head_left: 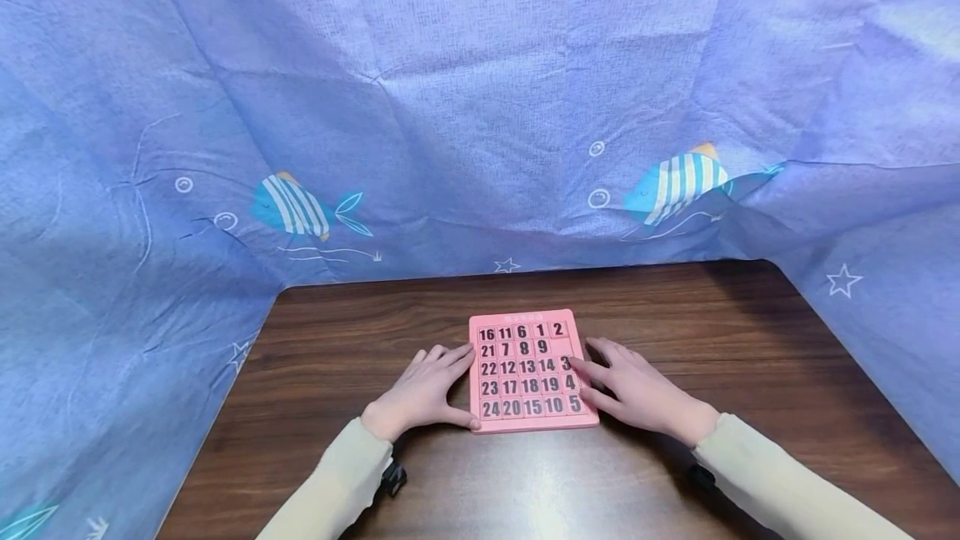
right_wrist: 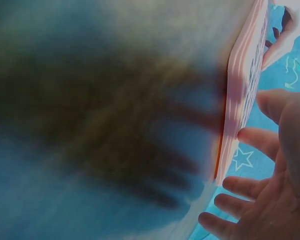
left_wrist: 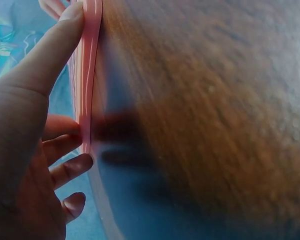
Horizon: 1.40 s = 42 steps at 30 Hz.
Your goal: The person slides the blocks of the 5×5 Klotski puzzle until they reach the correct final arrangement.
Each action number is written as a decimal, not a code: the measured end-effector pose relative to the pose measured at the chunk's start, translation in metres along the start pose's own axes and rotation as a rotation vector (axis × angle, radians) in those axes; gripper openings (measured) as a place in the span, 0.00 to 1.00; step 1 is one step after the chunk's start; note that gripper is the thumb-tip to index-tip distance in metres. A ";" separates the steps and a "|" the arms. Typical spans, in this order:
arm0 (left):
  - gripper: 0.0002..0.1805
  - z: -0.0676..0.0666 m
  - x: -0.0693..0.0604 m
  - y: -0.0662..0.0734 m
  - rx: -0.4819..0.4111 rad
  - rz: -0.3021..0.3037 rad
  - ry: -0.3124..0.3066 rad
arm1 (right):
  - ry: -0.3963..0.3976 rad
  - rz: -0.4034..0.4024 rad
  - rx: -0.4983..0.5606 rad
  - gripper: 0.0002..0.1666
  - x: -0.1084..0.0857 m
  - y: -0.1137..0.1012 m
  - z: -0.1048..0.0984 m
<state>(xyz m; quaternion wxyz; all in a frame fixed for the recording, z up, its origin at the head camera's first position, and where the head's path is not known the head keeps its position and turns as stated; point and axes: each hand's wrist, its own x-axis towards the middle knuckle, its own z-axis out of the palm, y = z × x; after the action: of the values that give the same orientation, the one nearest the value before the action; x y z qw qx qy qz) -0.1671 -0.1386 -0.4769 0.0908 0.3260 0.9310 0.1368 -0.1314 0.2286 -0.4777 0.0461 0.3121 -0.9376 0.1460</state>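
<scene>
- Plainly, the head view has two bare hands, one on each side of a single pink number board. The left hand (head_left: 423,386) lies with its thumb spread from its fingers, thumb and index finger touching the board edge beside it. The right hand (head_left: 641,386) reaches in from its own side, fingers extended and parted, its index fingertip at the tile marked 3 (head_left: 566,363).
- Between the hands, the pink board (head_left: 522,317) lies flat, bearing 24 numbered tiles (head_left: 527,367) and one gap (head_left: 561,347), just beyond the right index fingertip.
- Two pale sleeves (head_left: 333,473) run back from the hands; one wooden table (head_left: 345,332) lies under them. Ahead of both hands hangs blue cloth (head_left: 480,107) with two complete striped fish (head_left: 295,207).
- The left wrist view shows one thumb against the board's side and four fingers below it, loosely bent, not wrapped round.
- The right wrist view shows five digits fanned out, gripping nothing; the index fingertip is at the board's edge, though contact is hard to tell.
</scene>
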 end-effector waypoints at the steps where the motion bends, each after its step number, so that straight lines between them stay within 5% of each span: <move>1: 0.61 0.000 0.000 0.000 -0.005 -0.002 -0.002 | -0.003 -0.005 0.000 0.26 -0.002 -0.001 0.000; 11: 0.62 -0.003 -0.003 0.001 0.004 0.000 0.009 | -0.046 0.023 0.024 0.29 -0.007 -0.003 0.003; 33: 0.64 -0.002 -0.001 0.003 0.012 -0.009 -0.005 | -0.099 0.096 0.047 0.32 0.013 0.006 -0.001; 42: 0.65 -0.001 -0.001 0.002 -0.012 -0.019 -0.011 | -0.099 0.047 0.045 0.31 -0.003 -0.003 -0.002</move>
<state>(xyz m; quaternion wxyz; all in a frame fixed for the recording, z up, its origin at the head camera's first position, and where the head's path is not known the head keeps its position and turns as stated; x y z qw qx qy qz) -0.1652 -0.1378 -0.4751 0.0990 0.3173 0.9328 0.1396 -0.1276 0.2284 -0.4759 -0.0110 0.2976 -0.9424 0.1525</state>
